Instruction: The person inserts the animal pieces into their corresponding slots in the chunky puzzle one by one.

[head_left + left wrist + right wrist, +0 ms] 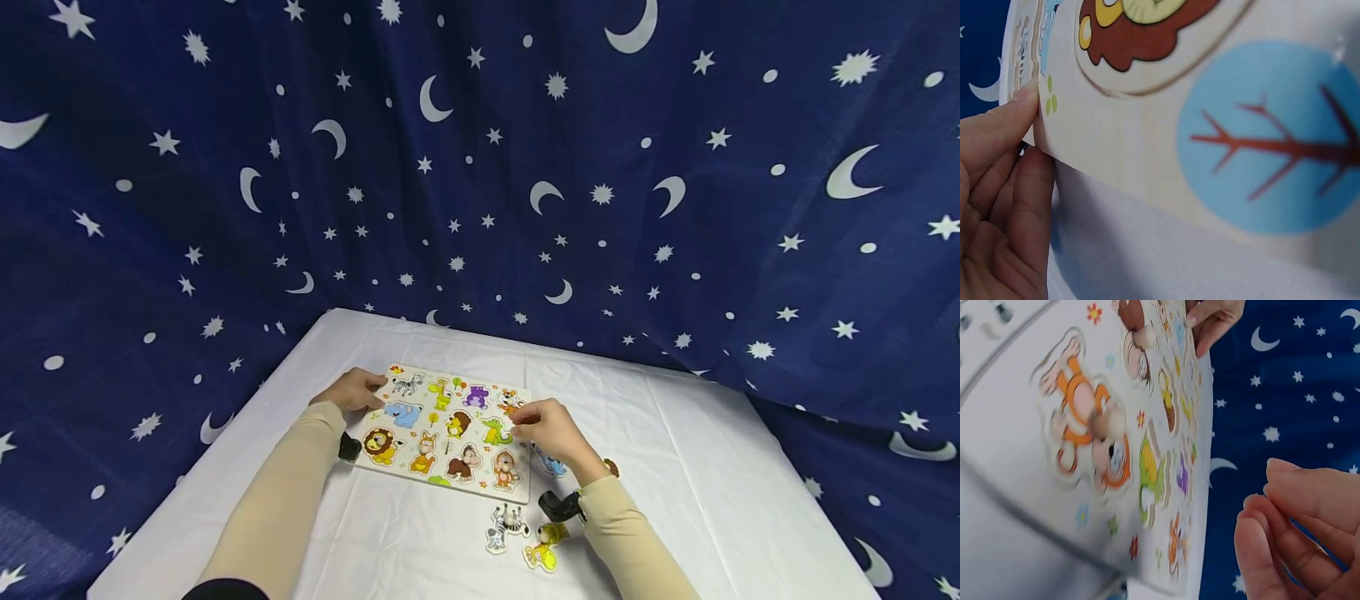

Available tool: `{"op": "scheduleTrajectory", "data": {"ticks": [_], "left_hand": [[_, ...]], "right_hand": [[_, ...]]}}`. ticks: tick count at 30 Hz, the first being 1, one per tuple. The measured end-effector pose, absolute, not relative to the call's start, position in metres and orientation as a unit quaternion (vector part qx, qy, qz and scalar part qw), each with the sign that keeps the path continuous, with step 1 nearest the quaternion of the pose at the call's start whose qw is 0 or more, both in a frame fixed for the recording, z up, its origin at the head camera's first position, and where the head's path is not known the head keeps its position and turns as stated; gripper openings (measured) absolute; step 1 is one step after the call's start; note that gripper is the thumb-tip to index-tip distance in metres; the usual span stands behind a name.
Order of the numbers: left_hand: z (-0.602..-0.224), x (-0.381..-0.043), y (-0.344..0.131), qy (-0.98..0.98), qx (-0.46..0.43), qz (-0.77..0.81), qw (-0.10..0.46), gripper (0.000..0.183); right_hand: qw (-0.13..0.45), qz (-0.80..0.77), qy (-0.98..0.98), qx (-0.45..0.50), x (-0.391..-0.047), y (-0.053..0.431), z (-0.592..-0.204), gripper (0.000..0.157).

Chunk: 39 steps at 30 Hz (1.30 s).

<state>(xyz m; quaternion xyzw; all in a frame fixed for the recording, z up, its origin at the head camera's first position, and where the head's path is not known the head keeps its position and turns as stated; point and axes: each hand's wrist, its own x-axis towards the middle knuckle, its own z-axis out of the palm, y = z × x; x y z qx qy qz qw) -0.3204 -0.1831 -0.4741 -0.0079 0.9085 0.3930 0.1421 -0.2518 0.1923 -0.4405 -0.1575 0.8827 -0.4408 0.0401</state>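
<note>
A wooden animal puzzle board (442, 442) lies tilted to the view on the white table. My left hand (354, 390) grips its left edge, thumb on top and fingers beneath, as the left wrist view shows with the board's edge (1116, 125). Over the right edge, near the crocodile picture (496, 432) and the tiger (511, 402), is my right hand (550, 427). Its loosely bent fingers (1254, 559) hold nothing in the right wrist view. A monkey piece (1079, 400) with a round knob sits in the board, a gorilla piece (464, 463) beside it.
In front of the board lie a loose zebra piece (505, 528) and a giraffe piece (545, 547). A blue piece (552, 463) and a brown one (612, 467) are partly hidden by the right hand and wrist. A dark blue star-patterned curtain (495, 167) hangs behind the table.
</note>
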Motion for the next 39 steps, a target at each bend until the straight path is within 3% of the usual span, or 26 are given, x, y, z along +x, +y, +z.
{"op": "scheduleTrajectory", "data": {"ticks": [10, 33, 39], "left_hand": [[-0.476, -0.325, -0.184, 0.903, -0.015, 0.402, 0.152, 0.064], [-0.47, -0.316, -0.183, 0.911, -0.003, 0.387, 0.145, 0.063], [-0.47, -0.318, -0.183, 0.912, -0.005, 0.384, 0.14, 0.062]], "right_hand": [[0.01, -0.42, 0.905, -0.064, -0.242, 0.223, -0.443, 0.02], [-0.007, -0.365, 0.93, 0.037, -0.22, 0.291, -0.454, 0.021], [-0.015, -0.347, 0.936, 0.048, -0.22, 0.3, -0.459, 0.013]]}}
